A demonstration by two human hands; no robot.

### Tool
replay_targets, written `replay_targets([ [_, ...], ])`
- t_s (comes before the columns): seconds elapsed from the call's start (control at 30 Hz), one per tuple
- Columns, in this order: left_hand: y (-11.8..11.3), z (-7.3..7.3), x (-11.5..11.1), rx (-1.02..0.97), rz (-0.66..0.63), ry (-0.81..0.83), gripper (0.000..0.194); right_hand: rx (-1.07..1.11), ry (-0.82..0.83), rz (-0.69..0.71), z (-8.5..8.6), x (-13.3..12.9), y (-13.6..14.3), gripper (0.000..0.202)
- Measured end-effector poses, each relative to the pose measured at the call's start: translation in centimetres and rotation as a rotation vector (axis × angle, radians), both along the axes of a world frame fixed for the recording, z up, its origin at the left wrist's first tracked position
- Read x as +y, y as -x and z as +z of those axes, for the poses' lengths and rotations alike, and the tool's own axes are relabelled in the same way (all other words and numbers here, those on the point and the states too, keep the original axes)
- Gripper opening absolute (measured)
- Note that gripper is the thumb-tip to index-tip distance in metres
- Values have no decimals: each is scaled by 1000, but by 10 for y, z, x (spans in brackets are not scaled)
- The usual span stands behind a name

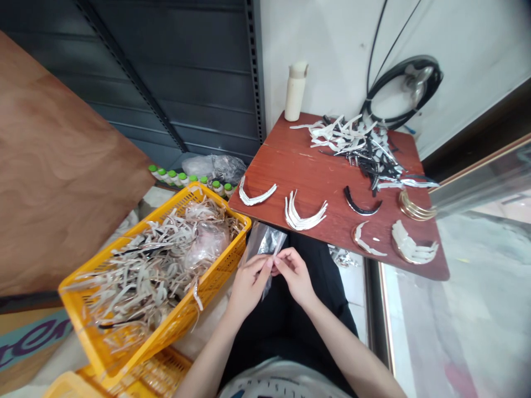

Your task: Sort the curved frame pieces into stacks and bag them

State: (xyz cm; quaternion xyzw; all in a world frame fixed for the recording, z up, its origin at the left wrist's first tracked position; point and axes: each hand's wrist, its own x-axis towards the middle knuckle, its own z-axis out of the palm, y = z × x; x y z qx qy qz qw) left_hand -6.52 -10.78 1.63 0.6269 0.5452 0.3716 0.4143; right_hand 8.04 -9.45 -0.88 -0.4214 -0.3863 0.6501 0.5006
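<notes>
Over the lap, just below the table edge, my left hand (251,281) pinches the edge of a clear plastic bag (265,241). My right hand (295,275) meets it there, thumb and fingers closed on the same bag edge. Something shiny shows through the bag. On the red-brown table (290,160), near its front edge, lie curved white strips (299,216), a smaller white stack (255,198), a black curved strip (360,205), gold curved pieces (415,209) and more white-covered curved pieces (410,246). A loose pile of white and black strips (344,135) lies at the back.
At the left stands a yellow crate (219,265) full of wrapped strips. A white bottle (296,91) is upright at the table's back left corner. Green-capped bottles (182,178) line the floor behind the crate. A coiled black cable (431,83) hangs against the wall.
</notes>
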Motion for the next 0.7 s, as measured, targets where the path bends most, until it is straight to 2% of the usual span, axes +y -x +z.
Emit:
replay_targets([
  [0.27,-2,8,0,66,-25,10,31,11,7,6,1,1,-1,21],
  [0.7,1,4,1,29,-11,24,30,54,47,18,-1,2,-2,25],
])
